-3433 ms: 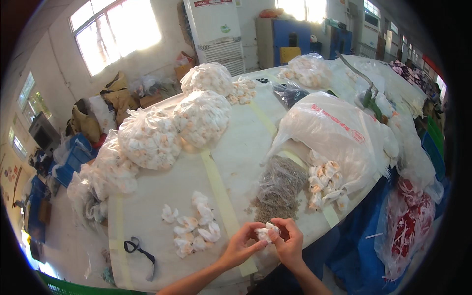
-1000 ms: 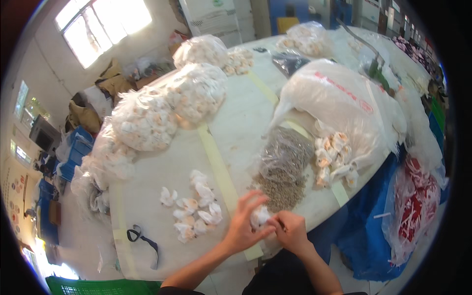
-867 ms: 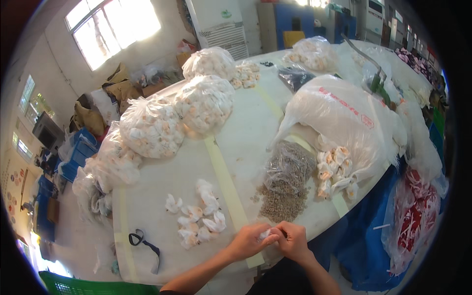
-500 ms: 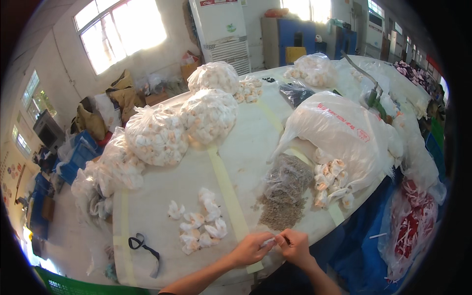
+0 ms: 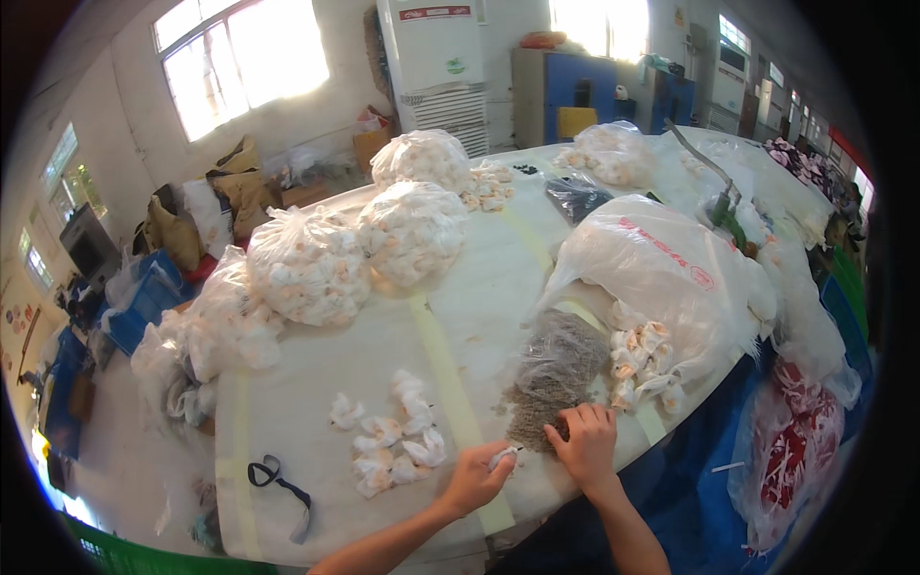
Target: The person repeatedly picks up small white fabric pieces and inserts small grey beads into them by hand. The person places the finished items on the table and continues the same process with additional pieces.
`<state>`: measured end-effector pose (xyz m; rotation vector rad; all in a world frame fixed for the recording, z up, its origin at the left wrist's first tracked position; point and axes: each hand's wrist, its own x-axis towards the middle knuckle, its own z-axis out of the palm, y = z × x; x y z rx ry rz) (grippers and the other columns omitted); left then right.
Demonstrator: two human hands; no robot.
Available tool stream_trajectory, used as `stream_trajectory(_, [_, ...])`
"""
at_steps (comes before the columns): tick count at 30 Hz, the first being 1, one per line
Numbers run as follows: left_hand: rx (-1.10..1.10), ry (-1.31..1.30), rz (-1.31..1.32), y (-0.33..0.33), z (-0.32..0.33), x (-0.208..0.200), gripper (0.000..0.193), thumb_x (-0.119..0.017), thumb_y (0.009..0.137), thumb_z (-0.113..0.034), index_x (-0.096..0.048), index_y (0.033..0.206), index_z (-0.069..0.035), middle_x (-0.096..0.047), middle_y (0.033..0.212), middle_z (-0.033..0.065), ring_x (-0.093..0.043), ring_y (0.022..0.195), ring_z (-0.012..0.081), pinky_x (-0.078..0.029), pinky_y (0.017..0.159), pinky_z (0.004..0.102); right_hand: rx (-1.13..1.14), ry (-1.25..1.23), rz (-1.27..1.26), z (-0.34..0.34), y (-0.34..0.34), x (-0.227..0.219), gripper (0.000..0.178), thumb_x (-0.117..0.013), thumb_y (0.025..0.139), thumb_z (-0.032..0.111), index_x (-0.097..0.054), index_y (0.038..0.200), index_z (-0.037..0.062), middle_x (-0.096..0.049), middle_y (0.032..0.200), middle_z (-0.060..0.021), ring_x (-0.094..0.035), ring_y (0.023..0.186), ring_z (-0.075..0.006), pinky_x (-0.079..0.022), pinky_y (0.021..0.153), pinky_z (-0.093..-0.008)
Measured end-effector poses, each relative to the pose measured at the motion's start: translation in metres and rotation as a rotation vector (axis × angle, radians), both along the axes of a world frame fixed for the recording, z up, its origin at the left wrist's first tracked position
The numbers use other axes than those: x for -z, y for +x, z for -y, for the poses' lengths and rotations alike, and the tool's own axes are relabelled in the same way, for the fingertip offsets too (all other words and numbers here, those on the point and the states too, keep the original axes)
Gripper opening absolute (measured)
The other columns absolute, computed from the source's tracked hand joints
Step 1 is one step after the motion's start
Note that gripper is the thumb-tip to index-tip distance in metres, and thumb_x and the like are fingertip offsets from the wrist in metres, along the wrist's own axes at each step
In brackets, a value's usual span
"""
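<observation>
My left hand (image 5: 476, 479), near the table's front edge, is closed round a small white piece (image 5: 500, 459) that looks like soft cloth; a tiny dark tip shows beside it. Reaching forward, my right hand (image 5: 586, 443) has its fingertips on the front right of a heap of small grey-brown bits (image 5: 539, 419). Its thumb stands apart from the bent fingers, and nothing shows in its grip. A clear plastic bag (image 5: 561, 350) of the same bits lies behind the heap. To the left is a loose cluster of small white bundles (image 5: 381, 431) with pale orange patches.
White bundles (image 5: 640, 355) spill beside a large white sack (image 5: 661, 254) on the right. Several filled clear bags (image 5: 309, 268) line the table's far left. A dark looped strap (image 5: 283, 489) lies front left. A bag of red material (image 5: 791, 441) hangs off the right side.
My hands were together over the small white piece. Now they are apart: my right hand has moved forward onto the heap, while my left keeps the piece and has shifted slightly left.
</observation>
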<state>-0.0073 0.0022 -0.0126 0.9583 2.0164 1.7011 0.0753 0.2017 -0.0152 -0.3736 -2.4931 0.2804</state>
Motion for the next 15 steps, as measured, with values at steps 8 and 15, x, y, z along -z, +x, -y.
stream_trajectory(8, [-0.025,-0.071,-0.053,-0.003,0.0,-0.005,0.019,-0.061,0.096,-0.015,-0.065,0.087,0.001,-0.06,0.067,0.0105,-0.057,0.062,0.0184,-0.047,0.061,0.0351,-0.035,-0.073,-0.01,-0.009,-0.007,0.018,0.013,-0.081,0.081,0.019,-0.071,0.087,0.0127,-0.066,0.087,-0.0027,-0.061,0.091,-0.0252,-0.043,0.086,-0.0417])
stream_trajectory(15, [-0.01,-0.086,0.021,0.002,-0.005,0.002,0.018,-0.061,0.097,-0.015,-0.067,0.086,-0.001,-0.06,0.068,0.0071,-0.056,0.062,0.0143,-0.046,0.06,0.0327,-0.07,-0.209,-0.198,-0.013,0.005,0.006,0.011,-0.075,0.088,0.007,-0.066,0.094,0.0073,-0.065,0.085,-0.0078,-0.063,0.087,-0.029,-0.053,0.077,-0.0415])
